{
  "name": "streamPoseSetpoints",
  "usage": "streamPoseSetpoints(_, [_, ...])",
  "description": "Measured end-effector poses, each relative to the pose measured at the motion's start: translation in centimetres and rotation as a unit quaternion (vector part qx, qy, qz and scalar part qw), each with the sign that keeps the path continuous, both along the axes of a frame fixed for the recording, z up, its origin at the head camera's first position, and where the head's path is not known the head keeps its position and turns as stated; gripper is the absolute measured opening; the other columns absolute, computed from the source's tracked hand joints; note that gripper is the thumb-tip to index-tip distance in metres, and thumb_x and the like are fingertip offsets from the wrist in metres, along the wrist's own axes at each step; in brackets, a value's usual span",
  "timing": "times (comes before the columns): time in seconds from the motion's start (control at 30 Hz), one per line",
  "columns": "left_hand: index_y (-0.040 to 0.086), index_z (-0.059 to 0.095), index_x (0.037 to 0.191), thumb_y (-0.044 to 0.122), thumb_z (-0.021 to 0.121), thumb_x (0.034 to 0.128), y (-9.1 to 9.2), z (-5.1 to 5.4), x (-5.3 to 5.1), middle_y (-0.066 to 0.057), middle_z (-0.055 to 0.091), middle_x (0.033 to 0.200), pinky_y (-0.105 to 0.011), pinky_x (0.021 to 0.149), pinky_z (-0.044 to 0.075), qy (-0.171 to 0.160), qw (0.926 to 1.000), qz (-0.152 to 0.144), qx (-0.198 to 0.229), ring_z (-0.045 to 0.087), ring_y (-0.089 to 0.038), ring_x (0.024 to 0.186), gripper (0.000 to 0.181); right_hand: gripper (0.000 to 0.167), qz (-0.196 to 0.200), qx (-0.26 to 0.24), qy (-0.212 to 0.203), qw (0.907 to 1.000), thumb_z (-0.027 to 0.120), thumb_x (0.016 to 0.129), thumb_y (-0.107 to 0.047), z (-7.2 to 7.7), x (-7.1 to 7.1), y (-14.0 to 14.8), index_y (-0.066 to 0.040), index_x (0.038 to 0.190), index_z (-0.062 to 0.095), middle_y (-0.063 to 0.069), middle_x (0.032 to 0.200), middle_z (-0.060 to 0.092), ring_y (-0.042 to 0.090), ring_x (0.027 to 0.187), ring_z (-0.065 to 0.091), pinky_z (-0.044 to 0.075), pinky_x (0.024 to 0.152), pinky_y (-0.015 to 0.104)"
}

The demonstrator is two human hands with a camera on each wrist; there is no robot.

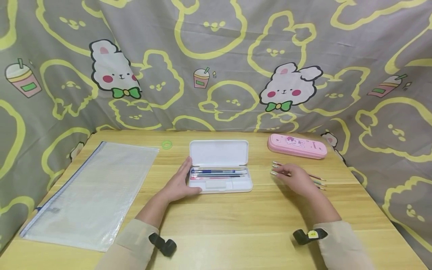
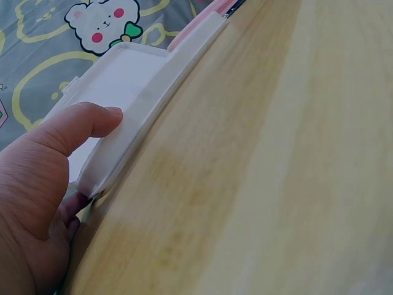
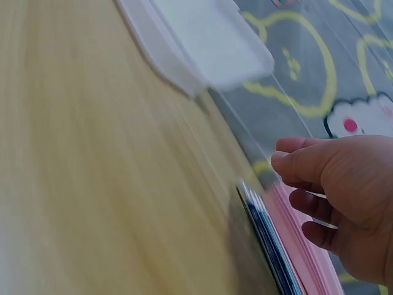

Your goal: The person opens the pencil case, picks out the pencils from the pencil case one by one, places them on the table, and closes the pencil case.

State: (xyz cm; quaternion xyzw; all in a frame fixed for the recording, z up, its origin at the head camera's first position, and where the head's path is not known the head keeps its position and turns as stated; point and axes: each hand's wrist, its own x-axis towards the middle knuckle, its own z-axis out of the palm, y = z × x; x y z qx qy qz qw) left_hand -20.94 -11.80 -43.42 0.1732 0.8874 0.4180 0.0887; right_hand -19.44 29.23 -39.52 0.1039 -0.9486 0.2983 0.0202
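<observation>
An open white pencil case lies with its lid back; pencils and a blue pen are in its tray. My left hand grips its left end, the thumb on the front side wall and the fingers round the back, partly hidden. My right hand is over several pencils lying on the table to the right of the case, and covers their middles. In the right wrist view the right hand has loosely bent fingers with nothing visible between them, above the pencils.
A pink pencil case lies at the back right of the wooden table. To the left is a clear zip pouch with a blue edge. A green ring lies behind, between pouch and white case. A patterned curtain hangs behind.
</observation>
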Motion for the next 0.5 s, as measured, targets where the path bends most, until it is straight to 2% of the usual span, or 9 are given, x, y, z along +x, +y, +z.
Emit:
streamPoseSetpoints(0.23, [0.007,0.003,0.158,0.036,0.081,0.0735,0.1,0.1,0.0,-0.01,-0.001,0.167,-0.052,0.123,0.012,-0.003,0.9999,0.007,-0.007,0.003,-0.032,0.154,0.119,0.022,0.047,-0.03,0.003,0.9985,0.064,0.092,-0.009,0.1,-1.3,-4.8,-0.004,0.111,0.072,0.016,0.109,0.07,0.028,0.1,0.061,0.05,0.088,0.045])
streamPoseSetpoints(0.5, [0.007,0.003,0.158,0.035,0.081,0.0735,0.1,0.1,0.0,-0.008,-0.001,0.167,-0.05,0.124,0.013,0.001,0.9999,0.009,-0.007,0.003,-0.03,0.154,0.119,0.021,0.082,-0.027,-0.015,0.9962,0.063,0.091,-0.008,-0.2,-2.5,-9.0,-0.005,0.108,0.074,0.014,0.107,0.071,0.027,0.1,0.063,0.052,0.091,0.047])
